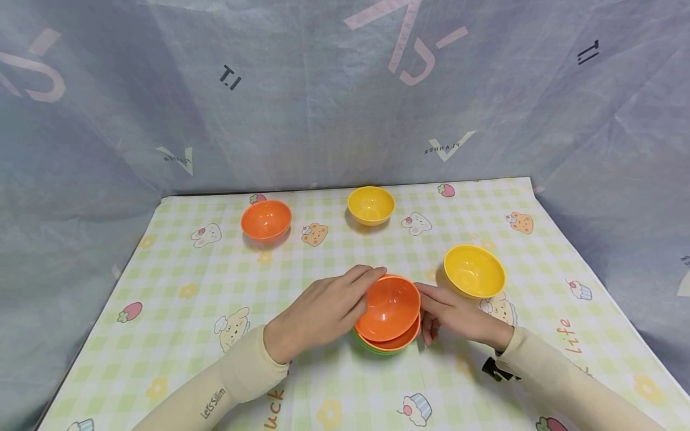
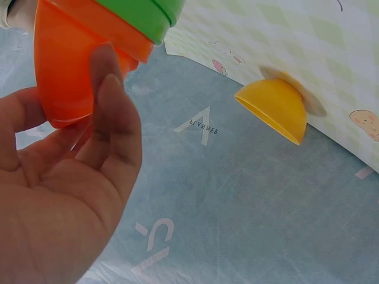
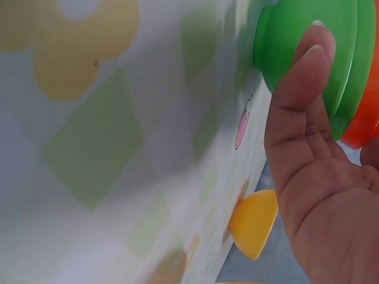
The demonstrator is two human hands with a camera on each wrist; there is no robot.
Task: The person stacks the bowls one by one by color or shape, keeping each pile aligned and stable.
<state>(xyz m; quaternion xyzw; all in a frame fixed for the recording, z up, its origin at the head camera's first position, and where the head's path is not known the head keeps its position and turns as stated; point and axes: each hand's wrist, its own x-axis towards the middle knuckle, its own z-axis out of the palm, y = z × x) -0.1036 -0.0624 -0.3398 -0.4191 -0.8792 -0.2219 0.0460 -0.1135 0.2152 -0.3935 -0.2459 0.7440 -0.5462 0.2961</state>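
An orange bowl (image 1: 389, 306) sits tilted over a second orange bowl (image 1: 401, 342), which is nested in green bowls (image 1: 377, 349). My left hand (image 1: 331, 308) grips the upper orange bowl at its left side; in the left wrist view its thumb and fingers close around the orange wall (image 2: 62, 65). From the right, my right hand (image 1: 458, 312) holds the stack. In the right wrist view its fingers lie along the side of the green bowls (image 3: 314, 53), with the thumb near the orange one. The insides of the lower bowls are mostly hidden.
One yellow bowl (image 1: 474, 271) stands just beyond my right hand. Farther back are another yellow bowl (image 1: 371, 206) and an orange bowl (image 1: 266, 220) at the left. A checked cloth (image 1: 188, 347) covers the table, and a grey-blue curtain (image 1: 302, 108) hangs behind it.
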